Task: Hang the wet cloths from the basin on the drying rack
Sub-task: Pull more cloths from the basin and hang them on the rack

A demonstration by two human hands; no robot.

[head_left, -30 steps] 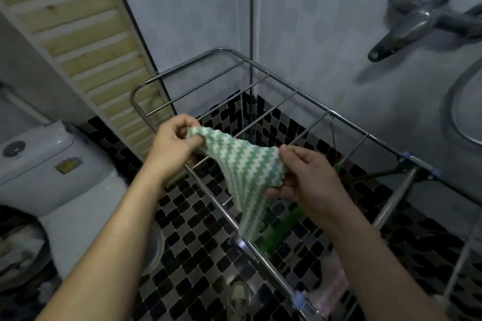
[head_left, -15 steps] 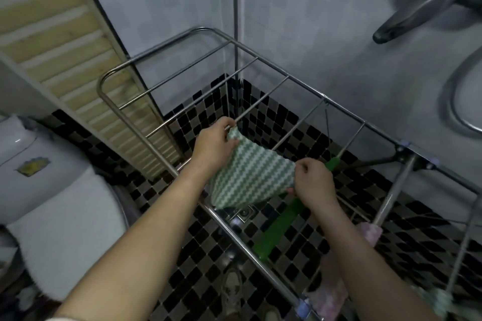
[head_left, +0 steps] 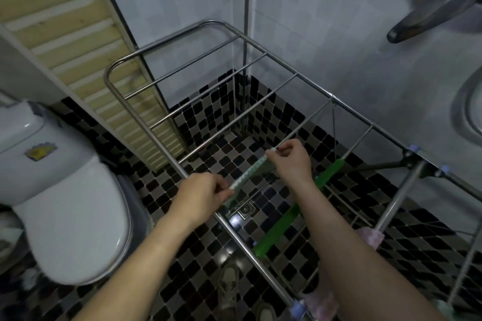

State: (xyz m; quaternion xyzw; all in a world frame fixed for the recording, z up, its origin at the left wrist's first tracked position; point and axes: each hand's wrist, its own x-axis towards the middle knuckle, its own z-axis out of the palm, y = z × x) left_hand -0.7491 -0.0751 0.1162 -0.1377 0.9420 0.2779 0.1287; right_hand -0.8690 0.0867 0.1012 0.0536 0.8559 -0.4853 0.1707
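Head view, looking down into a small tiled bathroom, and the drying rack (head_left: pixel 112 78) fills the middle, its steel crossbars running from the left side rail across to the wall side. Both hands are busy: the left hand (head_left: pixel 203 194) pinches one end of the striped cloth (head_left: pixel 251 171) right at the rack's left side rail, while the right hand (head_left: pixel 292 161) pinches the other end nearer the rack's middle. That cloth is pulled taut between them, seen edge-on and lined up along a crossbar; whether it sits on the bar I can't tell. Just to the right a green cloth (head_left: pixel 294 212) hangs over the next bar, with a pink cloth (head_left: pixel 370 238) beyond it. Below is a black-and-grey chequered floor (head_left: pixel 198 263), with a drain (head_left: pixel 245 209) under the hands and a shoe (head_left: pixel 229 284) beside the rail. A white toilet (head_left: pixel 73 190) sits on the left with a slatted panel (head_left: pixel 62 34) behind it. A pipe (head_left: pixel 246 21) runs down the corner of the pale wall (head_left: pixel 326 34), and there's a tap (head_left: pixel 427 13) top right.
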